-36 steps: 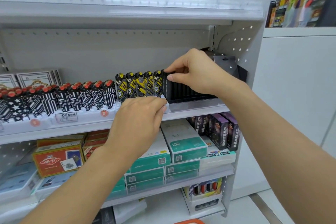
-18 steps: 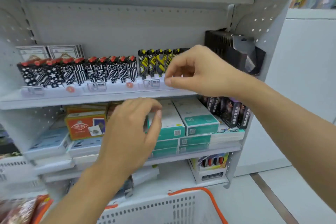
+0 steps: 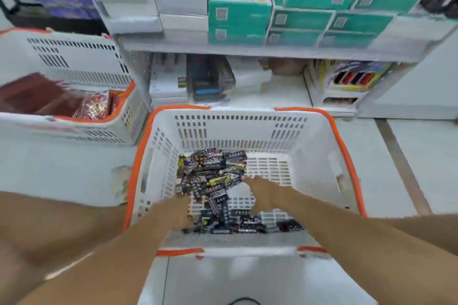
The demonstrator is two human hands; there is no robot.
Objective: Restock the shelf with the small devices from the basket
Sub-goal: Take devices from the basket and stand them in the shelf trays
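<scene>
Surroundings first: a second basket (image 3: 74, 116), white with an orange rim, sits on the floor to your left and holds red packets (image 3: 93, 106). Ahead of you, the lower shelf (image 3: 247, 51) carries stacked teal boxes (image 3: 239, 16) and white boxes (image 3: 183, 12); under it, a dark package (image 3: 208, 79) and a display of coloured pens (image 3: 352, 78). Frame is motion-blurred throughout.

Your white, orange-rimmed basket (image 3: 322, 156) stands directly in front of the shelf, its slotted walls enclosing both of your hands. Small devices (image 3: 213, 176), dark with black-and-white and yellow patterning, lie in a loose heap on the basket floor, mostly toward its left and near side.

Your left hand (image 3: 176, 213) is down at the near-left edge of the heap, touching or just over it; blur hides the fingers, so I cannot tell whether it grips anything. Your right hand (image 3: 262, 195) reaches in on the heap's right side, fingertips at the devices; whether it is spread or closed cannot be told either.
</scene>
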